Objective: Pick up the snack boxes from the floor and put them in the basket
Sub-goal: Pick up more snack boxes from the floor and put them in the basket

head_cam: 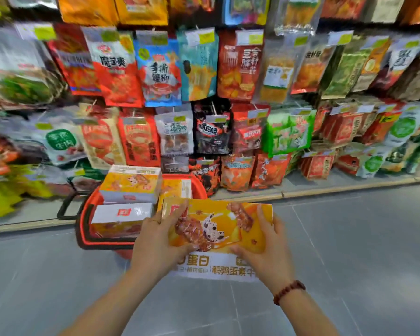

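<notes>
Rear, full width: shelves (pixel 204 69) hung with rows of snack bags, blurred towards the edges.

Left of centre: a red basket (pixel 82 219) stands on the floor against the foot of the shelves, its black handle (pixel 61 209) folded out to the left. Three snack boxes lie in it: an orange-and-white box (pixel 131 184) on top, a white-topped box (pixel 121 218) below and in front of it, and a third orange box (pixel 175 189) standing at the right side.

Centre: the left hand (pixel 155 241), with a ring (pixel 154 221) on one finger, grasps the left end of a fourth snack box (pixel 218 229), fingers over the printed face and thumb under the lower edge. This box is held off the floor, just to the right of the basket; its left end appears to overlap the basket's rim, though contact cannot be judged.

Right of centre: the right hand (pixel 267 251) grasps the box's right end in the same way. A bead bracelet (pixel 289 291) circles that wrist.

Right: grey floor tiles (pixel 349 238).
</notes>
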